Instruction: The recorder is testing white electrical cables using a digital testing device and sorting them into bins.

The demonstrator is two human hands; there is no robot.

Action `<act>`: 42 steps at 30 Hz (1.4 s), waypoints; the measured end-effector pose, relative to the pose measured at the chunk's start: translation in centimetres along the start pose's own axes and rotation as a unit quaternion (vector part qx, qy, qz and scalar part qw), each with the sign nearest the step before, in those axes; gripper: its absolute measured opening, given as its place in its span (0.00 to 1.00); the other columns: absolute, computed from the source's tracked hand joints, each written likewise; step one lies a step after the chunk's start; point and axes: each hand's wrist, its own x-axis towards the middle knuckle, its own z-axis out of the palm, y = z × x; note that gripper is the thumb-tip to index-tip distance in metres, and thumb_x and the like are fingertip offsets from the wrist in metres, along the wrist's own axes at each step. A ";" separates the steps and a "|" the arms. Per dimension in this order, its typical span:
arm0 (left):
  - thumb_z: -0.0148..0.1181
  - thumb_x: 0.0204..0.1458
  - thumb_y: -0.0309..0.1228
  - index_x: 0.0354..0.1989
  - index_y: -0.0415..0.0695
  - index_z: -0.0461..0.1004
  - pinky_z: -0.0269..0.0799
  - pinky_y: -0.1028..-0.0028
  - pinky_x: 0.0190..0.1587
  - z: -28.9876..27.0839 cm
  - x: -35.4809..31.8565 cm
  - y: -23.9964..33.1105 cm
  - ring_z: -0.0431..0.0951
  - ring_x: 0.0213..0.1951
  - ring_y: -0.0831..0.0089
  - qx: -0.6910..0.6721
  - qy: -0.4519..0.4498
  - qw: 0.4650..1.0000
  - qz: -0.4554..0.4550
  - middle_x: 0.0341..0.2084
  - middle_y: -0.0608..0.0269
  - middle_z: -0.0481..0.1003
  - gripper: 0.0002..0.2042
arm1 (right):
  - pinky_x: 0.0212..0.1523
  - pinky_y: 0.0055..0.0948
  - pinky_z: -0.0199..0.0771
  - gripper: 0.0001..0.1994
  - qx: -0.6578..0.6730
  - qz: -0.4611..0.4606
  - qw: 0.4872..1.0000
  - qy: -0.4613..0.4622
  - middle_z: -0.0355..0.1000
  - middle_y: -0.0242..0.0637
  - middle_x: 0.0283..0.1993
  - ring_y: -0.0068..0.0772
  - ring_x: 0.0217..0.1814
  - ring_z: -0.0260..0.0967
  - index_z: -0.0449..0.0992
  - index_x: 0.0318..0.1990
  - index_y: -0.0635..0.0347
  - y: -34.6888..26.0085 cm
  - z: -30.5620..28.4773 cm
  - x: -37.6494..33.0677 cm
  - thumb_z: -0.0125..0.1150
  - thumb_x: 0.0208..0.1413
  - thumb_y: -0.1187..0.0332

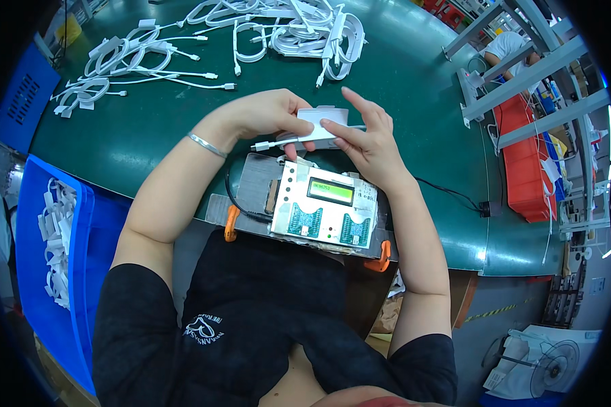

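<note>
Between my hands, just beyond the tester, is a coiled white cable (319,139) with a flat white wrap (324,121) around it. One cable end with a white plug (261,146) sticks out to the left. My left hand (278,117) grips the coil's left side, thumb on top and fingers underneath. My right hand (370,139) pinches the right side, one finger pressing on the wrap and another stretched up and away. Below them a white tester box (326,203) with a lit green display and two green circuit boards sits at the table edge.
Coiled white cables (312,41) lie at the table's far side, with looser ones (129,61) at far left. A blue bin (81,271) holding white cables stands at left. Orange clamps (231,224) grip the near edge. A red crate (523,163) and another person (509,51) are at right.
</note>
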 end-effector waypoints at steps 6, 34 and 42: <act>0.55 0.46 0.22 0.40 0.34 0.76 0.71 0.81 0.24 0.7 0.9 -0.5 0.76 0.20 0.77 0.089 0.113 0.989 0.017 0.25 0.55 0.78 0.12 | 0.40 0.21 0.68 0.14 0.370 0.276 0.886 -0.036 0.72 0.35 0.46 0.23 0.43 0.68 0.77 0.44 0.55 -0.9 0.4 0.3 0.61 0.48 0.77; 0.58 0.46 0.28 0.31 0.46 0.79 0.70 0.70 0.43 1.4 2.4 -2.7 0.75 0.38 0.68 0.625 0.161 0.728 0.232 0.31 0.64 0.77 0.06 | 0.39 0.30 0.72 0.08 0.091 0.140 0.977 -0.132 0.75 0.37 0.38 0.37 0.38 0.73 0.79 0.37 0.58 0.8 1.8 0.1 0.58 0.48 0.74; 0.58 0.45 0.31 0.34 0.41 0.75 0.70 0.68 0.38 -0.8 2.4 -2.0 0.75 0.34 0.64 0.508 0.202 0.836 0.046 0.33 0.57 0.74 0.09 | 0.40 0.29 0.72 0.12 0.102 0.155 0.982 0.032 0.75 0.39 0.37 0.37 0.38 0.72 0.78 0.41 0.57 1.2 1.7 -1.1 0.57 0.48 0.78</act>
